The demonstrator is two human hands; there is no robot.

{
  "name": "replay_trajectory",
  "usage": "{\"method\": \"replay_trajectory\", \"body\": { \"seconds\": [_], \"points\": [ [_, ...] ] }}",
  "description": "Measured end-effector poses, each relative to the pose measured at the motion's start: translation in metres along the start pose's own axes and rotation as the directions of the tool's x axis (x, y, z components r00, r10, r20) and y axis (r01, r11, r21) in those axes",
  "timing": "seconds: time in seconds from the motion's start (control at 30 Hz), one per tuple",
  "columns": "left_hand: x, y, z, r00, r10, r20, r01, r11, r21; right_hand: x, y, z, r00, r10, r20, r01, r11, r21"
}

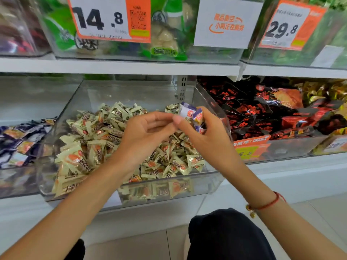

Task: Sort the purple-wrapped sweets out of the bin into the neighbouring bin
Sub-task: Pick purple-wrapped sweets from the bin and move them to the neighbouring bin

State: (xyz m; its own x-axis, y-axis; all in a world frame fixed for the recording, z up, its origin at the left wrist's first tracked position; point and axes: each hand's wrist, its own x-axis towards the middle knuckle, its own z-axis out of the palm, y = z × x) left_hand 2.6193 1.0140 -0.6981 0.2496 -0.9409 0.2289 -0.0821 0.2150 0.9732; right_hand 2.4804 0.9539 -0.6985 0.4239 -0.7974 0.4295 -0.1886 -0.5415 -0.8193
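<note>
A clear plastic bin [131,186] on the lower shelf holds a heap of cream-wrapped sweets [93,147]. My right hand [204,136] hovers over the bin's right side and grips several purple-wrapped sweets [193,115] in its curled fingers. My left hand [148,132] is beside it over the heap, palm up, fingers loosely curled toward the right hand's thumb; its fingertips meet the right hand near the purple sweets, and I cannot tell if it pinches one. The neighbouring bin [11,177] to the left holds purple-wrapped sweets [20,143].
To the right stands a bin of black-and-red packets [272,113] with an orange price tag [251,147]. The upper shelf [120,66] carries bins of green packets with price signs [110,17]. My dark-clothed knees [229,235] are below, over a tiled floor.
</note>
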Motion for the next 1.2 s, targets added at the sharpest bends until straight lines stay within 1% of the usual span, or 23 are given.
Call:
{"method": "replay_trajectory", "body": {
  "seconds": [0.07,0.1,0.13,0.17,0.2,0.23,0.27,0.3,0.33,0.37,0.4,0.47,0.53,0.6,0.67,0.73,0.77,0.83,0.87,0.93,1.1,1.13,1.2],
  "points": [
    [-0.002,-0.004,-0.005,1.000,0.009,-0.030,-0.008,1.000,0.020,0.007,-0.003,0.019,0.999,-0.019,-0.046,0.023,0.995,0.097],
    [-0.001,-0.007,-0.012,0.999,0.028,-0.037,-0.025,0.998,0.058,0.010,-0.003,0.025,0.998,-0.020,-0.057,0.027,0.991,0.128],
    [0.000,-0.013,-0.020,0.998,0.056,-0.027,-0.051,0.987,0.150,0.013,-0.003,0.027,0.999,-0.007,-0.050,0.014,0.990,0.138],
    [0.002,-0.018,-0.030,0.996,0.086,0.011,-0.085,0.947,0.311,0.018,0.000,0.027,1.000,0.018,-0.022,-0.015,0.993,0.120],
    [0.004,-0.024,-0.040,0.992,0.095,0.085,-0.126,0.850,0.512,0.022,0.003,0.024,0.998,0.052,0.031,-0.054,0.996,0.075],
    [0.006,-0.029,-0.048,0.979,0.057,0.195,-0.178,0.707,0.684,0.027,0.008,0.019,0.990,0.090,0.107,-0.091,0.996,0.007],
    [0.008,-0.034,-0.054,0.949,-0.023,0.313,-0.248,0.560,0.791,0.032,0.012,0.014,0.971,0.124,0.203,-0.113,0.992,-0.065],
    [0.009,-0.040,-0.058,0.906,-0.119,0.406,-0.315,0.449,0.836,0.037,0.017,0.010,0.940,0.147,0.306,-0.109,0.984,-0.139],
    [0.011,-0.045,-0.059,0.865,-0.202,0.459,-0.363,0.378,0.851,0.040,0.020,0.007,0.898,0.162,0.408,-0.080,0.974,-0.210],
    [0.011,-0.049,-0.060,0.844,-0.252,0.474,-0.382,0.337,0.860,0.041,0.024,0.005,0.850,0.172,0.499,-0.030,0.960,-0.280],
    [0.011,-0.052,-0.061,0.844,-0.264,0.467,-0.380,0.320,0.868,0.041,0.028,0.004,0.798,0.185,0.574,0.030,0.939,-0.344],
    [0.010,-0.059,-0.065,0.870,-0.224,0.440,-0.357,0.328,0.874,0.037,0.036,0.004,0.704,0.209,0.679,0.185,0.869,-0.459],
    [0.008,-0.063,-0.069,0.889,-0.180,0.421,-0.351,0.323,0.879,0.032,0.042,0.006,0.626,0.209,0.751,0.331,0.801,-0.499],
    [0.007,-0.063,-0.070,0.904,-0.136,0.406,-0.353,0.301,0.886,0.032,0.041,0.014,0.563,0.217,0.798,0.366,0.800,-0.476],
    [0.008,-0.063,-0.071,0.917,-0.092,0.389,-0.354,0.266,0.897,0.034,0.040,0.028,0.530,0.236,0.815,0.392,0.784,-0.482],
    [0.008,-0.062,-0.073,0.928,-0.076,0.364,-0.339,0.228,0.913,0.036,0.041,0.044,0.524,0.232,0.820,0.443,0.748,-0.495],
    [0.009,-0.061,-0.074,0.931,-0.078,0.357,-0.333,0.220,0.917,0.036,0.042,0.051,0.532,0.222,0.817,0.501,0.695,-0.516],
    [0.009,-0.060,-0.076,0.929,-0.102,0.357,-0.329,0.218,0.919,0.036,0.042,0.059,0.552,0.216,0.806,0.633,0.521,-0.573],
    [0.010,-0.060,-0.077,0.924,-0.120,0.364,-0.333,0.219,0.917,0.036,0.040,0.059,0.560,0.207,0.802,0.674,0.449,-0.587],
    [0.011,-0.059,-0.078,0.913,-0.148,0.380,-0.344,0.218,0.913,0.039,0.038,0.055,0.568,0.208,0.796,0.720,0.343,-0.603],
    [0.009,-0.060,-0.080,0.901,-0.150,0.407,-0.371,0.217,0.903,0.045,0.033,0.025,0.617,0.256,0.744,0.696,0.264,-0.668],
    [0.009,-0.061,-0.080,0.900,-0.149,0.410,-0.372,0.227,0.900,0.044,0.031,0.021,0.611,0.268,0.745,0.701,0.254,-0.667],
    [0.010,-0.061,-0.082,0.899,-0.145,0.413,-0.369,0.253,0.894,0.045,0.026,0.013,0.577,0.327,0.748,0.693,0.288,-0.661]
  ]
}}
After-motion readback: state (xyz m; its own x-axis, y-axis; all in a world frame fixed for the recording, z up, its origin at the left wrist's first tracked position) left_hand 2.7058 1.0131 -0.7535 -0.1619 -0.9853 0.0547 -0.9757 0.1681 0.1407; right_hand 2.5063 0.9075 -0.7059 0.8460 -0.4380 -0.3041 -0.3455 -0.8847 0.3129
